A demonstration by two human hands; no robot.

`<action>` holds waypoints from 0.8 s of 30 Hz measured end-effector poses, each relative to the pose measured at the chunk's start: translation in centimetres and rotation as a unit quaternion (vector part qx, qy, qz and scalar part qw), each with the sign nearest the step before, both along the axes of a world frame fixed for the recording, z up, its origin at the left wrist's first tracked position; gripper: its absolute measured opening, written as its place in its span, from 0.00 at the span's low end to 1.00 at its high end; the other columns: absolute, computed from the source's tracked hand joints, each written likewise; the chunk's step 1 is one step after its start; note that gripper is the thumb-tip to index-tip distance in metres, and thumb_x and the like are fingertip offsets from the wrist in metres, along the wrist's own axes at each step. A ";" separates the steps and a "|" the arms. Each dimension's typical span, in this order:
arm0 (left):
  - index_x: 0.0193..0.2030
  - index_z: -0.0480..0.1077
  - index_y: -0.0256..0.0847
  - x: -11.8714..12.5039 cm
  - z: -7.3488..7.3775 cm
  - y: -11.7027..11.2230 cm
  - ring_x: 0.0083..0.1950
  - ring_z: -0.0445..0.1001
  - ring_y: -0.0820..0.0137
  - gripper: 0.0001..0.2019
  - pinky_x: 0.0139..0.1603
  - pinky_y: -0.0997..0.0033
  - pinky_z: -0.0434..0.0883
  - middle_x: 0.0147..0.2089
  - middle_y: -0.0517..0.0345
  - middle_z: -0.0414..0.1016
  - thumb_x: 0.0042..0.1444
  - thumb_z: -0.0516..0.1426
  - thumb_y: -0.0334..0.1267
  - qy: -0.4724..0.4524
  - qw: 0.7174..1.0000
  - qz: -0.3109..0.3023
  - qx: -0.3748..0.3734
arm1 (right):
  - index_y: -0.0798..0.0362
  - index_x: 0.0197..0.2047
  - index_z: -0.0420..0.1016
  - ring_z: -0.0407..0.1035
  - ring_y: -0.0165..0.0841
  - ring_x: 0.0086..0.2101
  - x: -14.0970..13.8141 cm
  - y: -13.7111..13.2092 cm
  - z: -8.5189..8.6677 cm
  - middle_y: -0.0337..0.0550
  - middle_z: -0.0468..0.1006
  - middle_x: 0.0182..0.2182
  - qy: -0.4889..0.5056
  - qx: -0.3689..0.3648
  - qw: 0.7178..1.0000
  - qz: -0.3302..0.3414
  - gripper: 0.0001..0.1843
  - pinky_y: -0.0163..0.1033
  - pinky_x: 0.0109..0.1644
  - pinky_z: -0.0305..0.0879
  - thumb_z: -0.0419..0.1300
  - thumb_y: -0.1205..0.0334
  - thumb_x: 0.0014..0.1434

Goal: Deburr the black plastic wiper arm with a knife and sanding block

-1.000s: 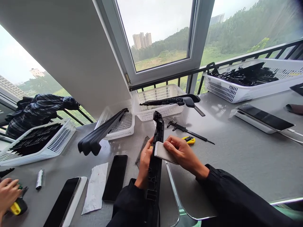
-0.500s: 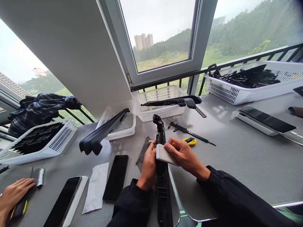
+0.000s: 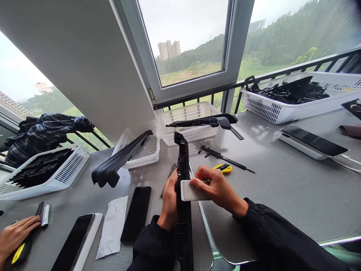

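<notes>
Here, left hand (image 3: pixel 170 199) gripping the long black plastic part (image 3: pixel 182 177) upright near the counter (image 3: pixel 282 188) front edge, right hand (image 3: pixel 216 186) pinching a white block (image 3: pixel 189 191) against it, yellow knife (image 3: pixel 222 168) just behind.

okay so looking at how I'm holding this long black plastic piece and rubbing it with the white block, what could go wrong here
The long black part stands nearly upright, gripped only at mid-length by the left hand; pressure from the white block in the right hand might twist or slip it. Its free top end could swing into the white basket behind.
</notes>
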State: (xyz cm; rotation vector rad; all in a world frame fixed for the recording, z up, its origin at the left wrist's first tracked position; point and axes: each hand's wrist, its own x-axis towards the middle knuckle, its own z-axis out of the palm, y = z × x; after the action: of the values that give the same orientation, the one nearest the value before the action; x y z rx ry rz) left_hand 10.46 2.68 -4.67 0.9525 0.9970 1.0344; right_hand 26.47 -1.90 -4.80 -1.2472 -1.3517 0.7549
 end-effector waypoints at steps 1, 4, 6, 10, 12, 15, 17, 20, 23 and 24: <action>0.40 0.80 0.38 -0.1 0.1 0.1 0.36 0.75 0.64 0.25 0.41 0.68 0.72 0.33 0.58 0.79 0.58 0.67 0.62 -0.014 1.000 0.004 -0.009 | 0.50 0.28 0.67 0.60 0.29 0.26 0.0 0.0 0.1 0.35 0.70 0.24 -0.004 0.001 1.000 0.004 0.31 0.36 0.30 0.53 0.64 0.32 0.67; 0.43 0.82 0.38 0.1 0.4 -0.2 0.37 0.77 0.63 0.27 0.43 0.67 0.73 0.33 0.56 0.80 0.60 0.65 0.64 -0.010 1.000 0.001 -0.025 | 0.50 0.28 0.68 0.59 0.29 0.27 0.0 -0.1 0.1 0.35 0.70 0.24 -0.015 0.004 1.000 0.016 0.31 0.36 0.31 0.53 0.64 0.31 0.67; 0.42 0.83 0.38 0.3 0.5 -0.4 0.45 0.80 0.58 0.25 0.49 0.65 0.74 0.39 0.51 0.84 0.58 0.67 0.62 0.018 1.000 -0.016 -0.019 | 0.50 0.28 0.68 0.59 0.29 0.26 0.0 -0.2 0.2 0.34 0.68 0.23 -0.019 0.001 0.999 0.026 0.32 0.36 0.31 0.53 0.65 0.31 0.66; 0.43 0.85 0.39 0.1 1.1 -0.4 0.59 0.79 0.51 0.24 0.59 0.61 0.73 0.48 0.46 0.86 0.59 0.66 0.61 0.045 0.999 -0.014 0.011 | 0.50 0.28 0.69 0.59 0.29 0.27 -0.1 -0.3 0.2 0.34 0.68 0.24 -0.014 -0.010 0.999 0.035 0.32 0.36 0.31 0.52 0.65 0.30 0.65; 0.49 0.85 0.39 -0.2 1.3 -0.4 0.60 0.79 0.51 0.27 0.62 0.60 0.73 0.51 0.47 0.86 0.63 0.62 0.63 0.040 0.999 -0.008 0.018 | 0.51 0.28 0.69 0.60 0.29 0.27 -0.2 -0.2 0.2 0.35 0.70 0.24 -0.012 -0.012 0.999 0.035 0.32 0.37 0.31 0.53 0.65 0.30 0.65; 0.51 0.84 0.41 -0.4 1.0 -0.5 0.59 0.79 0.51 0.28 0.62 0.58 0.73 0.52 0.46 0.86 0.65 0.59 0.64 0.044 0.998 -0.041 0.021 | 0.50 0.27 0.68 0.60 0.29 0.27 0.0 -0.1 0.2 0.35 0.69 0.24 0.009 -0.015 1.000 0.004 0.31 0.37 0.31 0.53 0.65 0.32 0.66; 0.45 0.85 0.43 -0.3 0.6 -0.6 0.60 0.79 0.50 0.23 0.62 0.58 0.73 0.51 0.46 0.86 0.61 0.64 0.61 0.073 0.994 -0.068 0.050 | 0.49 0.27 0.66 0.58 0.28 0.25 0.4 0.0 0.1 0.33 0.67 0.23 0.039 -0.022 0.998 -0.034 0.32 0.37 0.29 0.52 0.65 0.31 0.65; 0.41 0.84 0.43 -0.3 0.2 -0.7 0.59 0.78 0.50 0.20 0.62 0.59 0.73 0.49 0.47 0.87 0.60 0.65 0.59 0.076 0.991 -0.088 0.068 | 0.49 0.27 0.65 0.55 0.28 0.24 0.8 0.2 0.2 0.33 0.64 0.22 0.072 -0.032 0.995 -0.069 0.32 0.37 0.27 0.49 0.66 0.29 0.63; 0.47 0.83 0.39 -0.3 0.1 -0.5 0.57 0.79 0.52 0.24 0.61 0.59 0.73 0.47 0.48 0.86 0.65 0.60 0.59 0.007 0.997 -0.074 0.036 | 0.49 0.26 0.66 0.54 0.28 0.24 0.9 0.5 0.2 0.33 0.63 0.22 0.071 -0.032 0.994 -0.079 0.34 0.37 0.27 0.49 0.65 0.27 0.62; 0.48 0.83 0.38 -0.3 0.1 -0.5 0.56 0.79 0.53 0.24 0.60 0.60 0.73 0.46 0.49 0.85 0.65 0.60 0.58 -0.007 0.997 -0.066 0.028 | 0.49 0.26 0.66 0.54 0.28 0.24 1.0 0.5 0.2 0.33 0.63 0.22 0.068 -0.031 0.994 -0.082 0.34 0.37 0.27 0.50 0.64 0.26 0.62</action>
State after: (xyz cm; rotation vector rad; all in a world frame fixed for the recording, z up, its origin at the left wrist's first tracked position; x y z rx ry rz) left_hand 10.18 2.15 -4.54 1.0410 0.8859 0.9614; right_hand 27.42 -1.37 -4.63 -1.3142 -1.1074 0.7564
